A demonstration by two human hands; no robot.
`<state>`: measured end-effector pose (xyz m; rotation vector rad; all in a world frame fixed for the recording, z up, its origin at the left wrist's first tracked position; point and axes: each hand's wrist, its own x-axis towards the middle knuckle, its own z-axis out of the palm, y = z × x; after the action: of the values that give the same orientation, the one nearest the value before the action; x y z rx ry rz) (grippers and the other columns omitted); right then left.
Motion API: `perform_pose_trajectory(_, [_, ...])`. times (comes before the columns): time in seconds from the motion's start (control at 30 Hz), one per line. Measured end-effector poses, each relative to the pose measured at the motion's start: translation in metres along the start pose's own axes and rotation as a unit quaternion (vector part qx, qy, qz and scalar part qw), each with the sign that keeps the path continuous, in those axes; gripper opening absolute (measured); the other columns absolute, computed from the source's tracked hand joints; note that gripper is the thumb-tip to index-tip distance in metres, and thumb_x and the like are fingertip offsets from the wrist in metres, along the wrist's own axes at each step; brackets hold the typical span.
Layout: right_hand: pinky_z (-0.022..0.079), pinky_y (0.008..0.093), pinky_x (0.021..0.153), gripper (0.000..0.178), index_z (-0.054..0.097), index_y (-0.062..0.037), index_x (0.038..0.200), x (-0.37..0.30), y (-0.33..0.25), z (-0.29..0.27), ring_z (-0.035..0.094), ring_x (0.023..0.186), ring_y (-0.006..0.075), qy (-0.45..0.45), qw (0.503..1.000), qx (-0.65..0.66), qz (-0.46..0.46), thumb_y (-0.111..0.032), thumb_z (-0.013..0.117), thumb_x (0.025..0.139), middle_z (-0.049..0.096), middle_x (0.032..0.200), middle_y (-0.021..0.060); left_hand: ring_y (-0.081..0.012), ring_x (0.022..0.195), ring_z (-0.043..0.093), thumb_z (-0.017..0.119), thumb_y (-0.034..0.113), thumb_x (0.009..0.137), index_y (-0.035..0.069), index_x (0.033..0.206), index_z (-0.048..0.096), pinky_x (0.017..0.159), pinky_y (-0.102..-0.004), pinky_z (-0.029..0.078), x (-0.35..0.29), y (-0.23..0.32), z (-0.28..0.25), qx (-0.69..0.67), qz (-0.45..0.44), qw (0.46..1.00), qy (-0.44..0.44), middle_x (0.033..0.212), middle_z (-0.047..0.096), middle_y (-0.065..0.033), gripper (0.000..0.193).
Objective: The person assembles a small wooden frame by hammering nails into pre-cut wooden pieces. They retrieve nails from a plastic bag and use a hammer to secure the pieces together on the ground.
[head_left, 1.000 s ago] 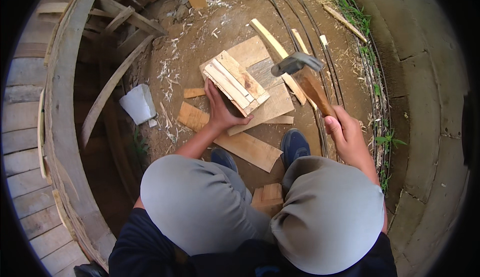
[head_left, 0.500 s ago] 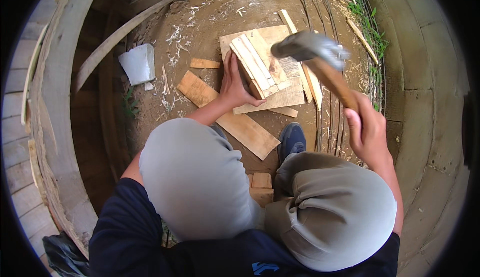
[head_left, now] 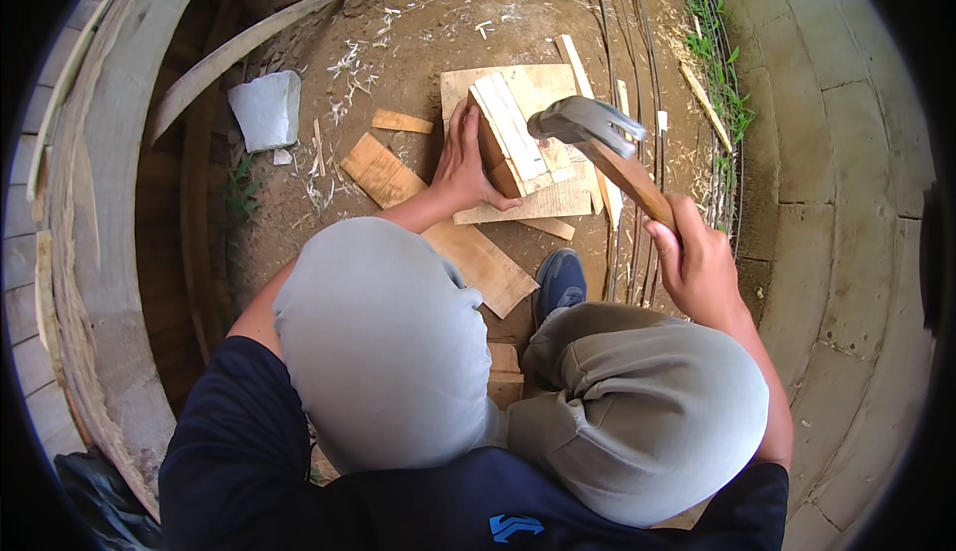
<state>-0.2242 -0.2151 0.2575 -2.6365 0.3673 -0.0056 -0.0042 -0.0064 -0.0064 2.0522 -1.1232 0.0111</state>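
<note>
My left hand (head_left: 465, 161) grips the left side of a wooden block (head_left: 510, 133) made of several strips set side by side. Its thumb presses the near end while the fingers wrap the far left edge. The block is tilted over a flat wooden board (head_left: 468, 81) on the ground. In my right hand (head_left: 697, 254) is a claw hammer (head_left: 629, 175), held by its wooden handle. The hammer's metal head hangs just right of the block, its face turned toward it; whether it touches cannot be made out.
A loose plank (head_left: 488, 267) lies before my feet, with a small wood piece (head_left: 402, 121) beyond it. A pale stone slab (head_left: 266, 111) rests at the left near a timber frame (head_left: 119, 193). Long thin rods (head_left: 652, 73) run along the right, beside a block wall (head_left: 797, 133).
The hammer has come down and left, nearer the block, and my right hand has lowered with it. My left hand keeps its hold on the block. The whole view has shifted slightly.
</note>
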Motion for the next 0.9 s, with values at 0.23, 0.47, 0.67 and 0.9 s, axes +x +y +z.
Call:
perform_pose_trajectory(0.23, [0.048,0.0555,0.054,0.026,0.048,-0.0068,0.098,-0.002,0.006,0.024,0.064,0.064,0.0454,-0.07,0.994,-0.078,-0.001,-0.028,0.063,0.101,0.066,0.074,0.0204,-0.0544,0.147,0.013,0.098,0.057,0.042,-0.002,0.156,-0.006,0.122,-0.0584,0.021,0.001,0.006,0.002,-0.019,0.003,1.0,0.004,0.156,0.006,-0.0336,0.165])
perform_pose_trajectory(0.47, [0.052,0.0525,0.058,0.021,0.05,-0.004,0.111,-0.019,0.025,0.036,0.067,0.067,0.0472,-0.007,1.0,-0.006,0.025,-0.019,0.06,0.102,0.067,0.075,0.0257,-0.0561,0.146,0.014,0.098,0.056,0.044,-0.001,0.156,-0.01,0.122,-0.0596,0.022,0.006,0.01,0.007,-0.022,0.005,1.0,0.0,0.155,0.006,-0.0348,0.165])
perform_pose_trajectory(0.67, [0.05,0.0539,0.056,0.02,0.052,-0.0051,0.105,-0.006,-0.002,0.006,0.066,0.066,0.0472,-0.019,0.999,-0.024,0.012,-0.022,0.062,0.102,0.066,0.075,0.0253,-0.0551,0.147,0.012,0.098,0.056,0.044,0.001,0.157,-0.009,0.122,-0.0591,0.02,0.005,0.009,0.006,-0.034,-0.001,0.999,-0.012,0.156,0.004,-0.034,0.165])
perform_pose_trajectory(0.9, [0.052,0.0495,0.058,0.026,0.057,-0.006,0.117,-0.019,0.019,0.02,0.068,0.07,0.044,0.007,1.0,0.01,0.02,-0.022,0.067,0.1,0.068,0.078,0.0216,-0.0526,0.15,0.006,0.099,0.06,0.04,0.001,0.157,-0.008,0.124,-0.0582,0.017,0.006,0.005,0.001,-0.051,-0.009,0.998,-0.023,0.158,0.004,-0.0328,0.169])
